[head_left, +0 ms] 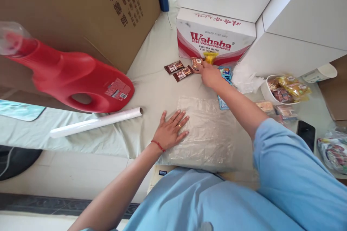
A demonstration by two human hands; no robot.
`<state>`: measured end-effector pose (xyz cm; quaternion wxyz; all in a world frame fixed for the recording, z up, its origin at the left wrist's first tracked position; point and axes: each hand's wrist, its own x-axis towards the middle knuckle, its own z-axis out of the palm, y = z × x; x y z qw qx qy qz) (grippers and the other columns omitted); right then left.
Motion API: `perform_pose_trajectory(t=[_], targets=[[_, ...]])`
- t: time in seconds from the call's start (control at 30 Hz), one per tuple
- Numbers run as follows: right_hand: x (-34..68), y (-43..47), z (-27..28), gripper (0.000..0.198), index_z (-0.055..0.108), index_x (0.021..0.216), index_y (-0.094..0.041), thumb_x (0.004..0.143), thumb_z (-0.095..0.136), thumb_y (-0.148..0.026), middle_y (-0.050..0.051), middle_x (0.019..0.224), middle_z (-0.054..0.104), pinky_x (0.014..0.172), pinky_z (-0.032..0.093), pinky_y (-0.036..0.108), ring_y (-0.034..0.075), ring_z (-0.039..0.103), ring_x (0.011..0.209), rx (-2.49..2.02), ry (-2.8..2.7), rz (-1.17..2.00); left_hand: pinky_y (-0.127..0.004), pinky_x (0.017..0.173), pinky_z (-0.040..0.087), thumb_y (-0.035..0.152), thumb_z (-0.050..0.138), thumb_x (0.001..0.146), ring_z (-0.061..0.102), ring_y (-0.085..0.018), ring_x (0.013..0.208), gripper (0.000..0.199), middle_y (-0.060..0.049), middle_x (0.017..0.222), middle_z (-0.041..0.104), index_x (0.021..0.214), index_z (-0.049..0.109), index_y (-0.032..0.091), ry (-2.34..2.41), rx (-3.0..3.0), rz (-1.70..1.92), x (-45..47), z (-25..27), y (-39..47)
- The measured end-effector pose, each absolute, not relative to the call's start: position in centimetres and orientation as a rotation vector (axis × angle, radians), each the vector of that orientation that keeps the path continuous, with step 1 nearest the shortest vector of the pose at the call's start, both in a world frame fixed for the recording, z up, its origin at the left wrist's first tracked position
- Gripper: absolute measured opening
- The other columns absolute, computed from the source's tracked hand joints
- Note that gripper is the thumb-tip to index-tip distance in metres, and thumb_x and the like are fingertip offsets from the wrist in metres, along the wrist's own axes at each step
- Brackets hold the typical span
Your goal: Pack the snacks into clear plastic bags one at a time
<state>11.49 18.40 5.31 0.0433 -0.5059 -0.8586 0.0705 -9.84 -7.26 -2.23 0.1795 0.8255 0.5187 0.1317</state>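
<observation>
My left hand (170,130) lies flat with its fingers spread, over the left edge of a clear plastic sheet (208,133) on the cloth. My right hand (210,75) reaches forward, its fingers closed on a small brown snack packet (197,62) in front of the white and red water carton (217,41). Two dark brown snack packets (178,71) lie just left of that hand. A yellow packet (210,57) stands against the carton behind my fingers. Blue packets (226,73) lie beyond my right wrist, and my forearm hides part of them.
At left are a red detergent bottle (86,75), a cling film roll (97,122) and a large cardboard box (89,11). To the right sit crumpled white plastic (246,78), a white bowl (268,92) of wrapped snacks, a black phone (306,134) and a paper cup (320,73).
</observation>
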Motion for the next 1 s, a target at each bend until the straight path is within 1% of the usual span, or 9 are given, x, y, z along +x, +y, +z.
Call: perform_pose_trajectory(t=[0.1, 0.33, 0.43, 0.5, 0.57, 0.67, 0.73, 0.83, 1.0], targets=[[8.7, 21.1, 3.9, 0.056, 0.046, 0.157, -0.012, 0.103, 0.032, -0.008, 0.026, 0.147, 0.056, 0.097, 0.051, 0.051, 0.037, 0.063, 0.123, -1.680, -2.673, 0.122, -0.066, 0.128, -0.011, 0.052, 0.052, 0.103, 0.035, -0.032, 0.158, 0.063, -0.007, 0.170, 0.038, 0.163, 0.037, 0.038, 1.477, 2.355, 0.361, -9.8, -2.2, -7.3], [12.1, 20.0, 6.5, 0.035, 0.068, 0.124, -0.011, 0.105, 0.045, -0.029, 0.019, 0.113, 0.072, 0.089, 0.052, 0.045, 0.032, 0.068, 0.103, -1.748, -2.169, 0.210, -0.066, 0.129, -0.010, 0.053, 0.052, 0.103, 0.036, -0.031, 0.158, 0.064, -0.007, 0.170, 0.038, 0.163, 0.035, 0.039, 1.475, 2.373, 0.384, -9.8, -2.4, -7.4], [16.0, 15.0, 8.2, 0.032, 0.071, 0.102, -0.015, 0.097, 0.060, -0.045, 0.008, 0.088, 0.068, 0.067, 0.049, 0.031, 0.020, 0.061, 0.076, -1.530, -1.830, 0.713, -0.066, 0.129, -0.008, 0.054, 0.048, 0.105, 0.035, -0.030, 0.158, 0.063, -0.006, 0.171, 0.037, 0.164, 0.034, 0.038, 1.495, 2.401, 0.364, -9.7, -2.4, -7.4], [18.4, 10.3, 8.4, 0.036, 0.069, 0.092, -0.018, 0.087, 0.073, -0.053, 0.001, 0.073, 0.059, 0.051, 0.035, 0.024, 0.011, 0.045, 0.055, -1.442, -1.662, 1.249, -0.066, 0.130, -0.006, 0.056, 0.043, 0.106, 0.034, -0.030, 0.159, 0.063, -0.005, 0.171, 0.035, 0.165, 0.032, 0.038, 1.511, 2.428, 0.322, -9.6, -2.4, -7.4], [19.9, 5.3, 7.6, 0.042, 0.068, 0.089, -0.018, 0.077, 0.081, -0.057, -0.002, 0.069, 0.055, 0.045, 0.024, 0.021, 0.006, 0.032, 0.048, -1.429, -1.491, 1.605, -0.067, 0.130, -0.004, 0.057, 0.040, 0.106, 0.033, -0.030, 0.159, 0.063, -0.004, 0.172, 0.035, 0.165, 0.031, 0.037, 1.521, 2.449, 0.287, -9.6, -2.4, -7.4], [20.5, -0.7, 5.5, 0.051, 0.069, 0.091, -0.019, 0.076, 0.077, -0.067, -0.004, 0.066, 0.051, 0.043, 0.025, 0.022, 0.007, 0.032, 0.045, -1.497, -1.400, 1.794, -0.067, 0.130, -0.003, 0.057, 0.039, 0.106, 0.033, -0.030, 0.159, 0.063, -0.004, 0.172, 0.035, 0.166, 0.030, 0.038, 1.525, 2.469, 0.277, -9.6, -2.4, -7.4], [20.5, -3.0, 4.4, 0.051, 0.072, 0.101, -0.018, 0.085, 0.067, -0.066, 0.001, 0.072, 0.059, 0.047, 0.037, 0.026, 0.011, 0.045, 0.050, -1.627, -1.605, 1.610, -0.068, 0.130, -0.001, 0.057, 0.039, 0.106, 0.034, -0.030, 0.159, 0.063, -0.004, 0.172, 0.035, 0.166, 0.030, 0.038, 1.530, 2.475, 0.277, -9.6, -2.4, -7.4], [20.5, -4.3, 4.1, 0.048, 0.068, 0.129, -0.018, 0.097, 0.056, -0.051, 0.015, 0.118, 0.069, 0.073, 0.056, 0.038, 0.022, 0.067, 0.081, -1.765, -2.013, 0.922, -0.069, 0.129, -0.001, 0.056, 0.040, 0.106, 0.034, -0.031, 0.159, 0.063, -0.005, 0.172, 0.034, 0.166, 0.030, 0.037, 1.528, 2.482, 0.261, -9.6, -2.4, -7.4], [19.1, -3.6, 4.7, 0.063, 0.051, 0.154, -0.027, 0.094, 0.068, -0.033, 0.014, 0.166, 0.040, 0.095, 0.058, 0.041, 0.032, 0.060, 0.132, -1.497, -2.638, 0.731, -0.069, 0.129, -0.001, 0.056, 0.040, 0.106, 0.033, -0.031, 0.159, 0.063, -0.006, 0.172, 0.033, 0.165, 0.032, 0.035, 1.533, 2.497, 0.241, -9.6, -2.5, -7.4]])
